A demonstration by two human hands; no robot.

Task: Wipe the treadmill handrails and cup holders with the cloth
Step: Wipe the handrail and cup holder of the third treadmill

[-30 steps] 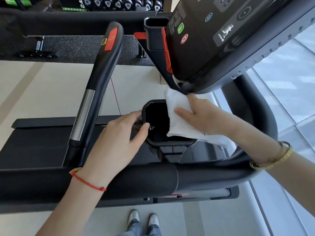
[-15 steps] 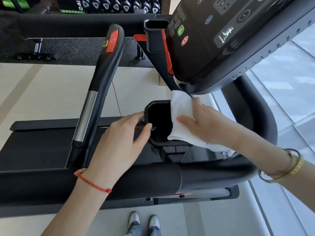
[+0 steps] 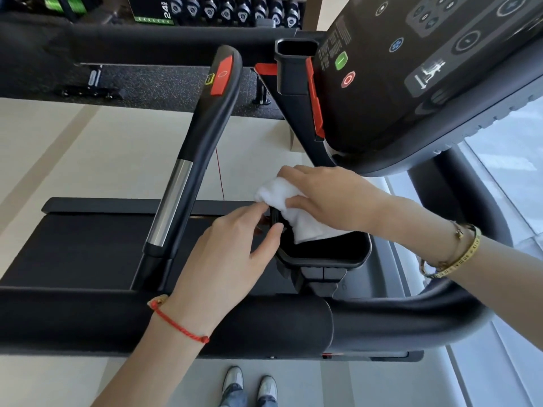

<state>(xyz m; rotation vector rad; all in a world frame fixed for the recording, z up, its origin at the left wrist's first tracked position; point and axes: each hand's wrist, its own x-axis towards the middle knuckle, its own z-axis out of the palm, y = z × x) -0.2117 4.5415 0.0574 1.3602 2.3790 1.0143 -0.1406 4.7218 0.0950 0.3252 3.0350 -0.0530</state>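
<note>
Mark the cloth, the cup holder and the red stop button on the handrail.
cloth (image 3: 305, 227), head view: white fold hanging into the holder.
cup holder (image 3: 346, 261), head view: near rim.
red stop button (image 3: 221, 75), head view: centre of its face.

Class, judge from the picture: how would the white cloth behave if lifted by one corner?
The white cloth would probably droop limply: it bunches and folds under the right hand and drapes into the cup holder. It seems light. It is unlikely to slide by itself.

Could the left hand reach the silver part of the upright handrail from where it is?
Probably yes. The left hand holds the cup holder rim, and the silver grip stands just beside it with nothing between them.
</note>
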